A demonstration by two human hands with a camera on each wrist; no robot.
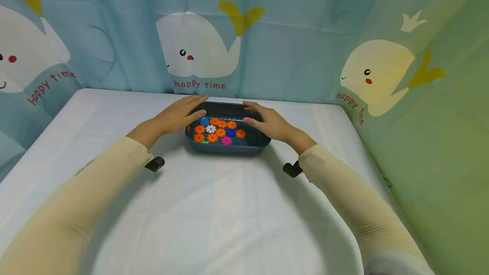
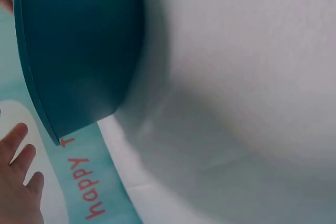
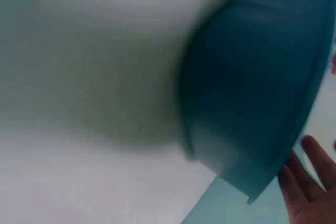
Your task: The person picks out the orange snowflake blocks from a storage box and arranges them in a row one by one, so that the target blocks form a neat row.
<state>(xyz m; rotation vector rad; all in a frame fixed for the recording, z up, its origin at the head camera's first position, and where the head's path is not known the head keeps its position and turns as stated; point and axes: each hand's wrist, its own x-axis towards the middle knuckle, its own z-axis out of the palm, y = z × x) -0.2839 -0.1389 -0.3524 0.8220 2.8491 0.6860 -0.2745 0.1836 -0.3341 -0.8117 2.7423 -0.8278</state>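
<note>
A dark blue-grey plastic bin (image 1: 226, 150) sits near the back of the white-covered table. Inside lie several flower-shaped plastic discs, mostly orange (image 1: 212, 138), with a white disc (image 1: 211, 129), a pink disc (image 1: 226, 140), blue ones and a bit of green. My left hand (image 1: 176, 115) is at the bin's left end, fingers extended and thumb over the rim. At the right end, my right hand (image 1: 272, 124) has its fingers reaching over the rim. Both wrist views show the bin's outer wall (image 2: 79, 51) and loosely spread fingers (image 3: 316, 161). Whether either hand touches the bin is unclear.
A pale blue curtain (image 1: 298, 63) printed with whales hangs right behind the table's back edge. Green cloth (image 1: 439, 173) borders the right side. Small black devices (image 1: 154, 164) stick out beneath both wrists. The white tablecloth (image 1: 229, 215) stretches in front of the bin.
</note>
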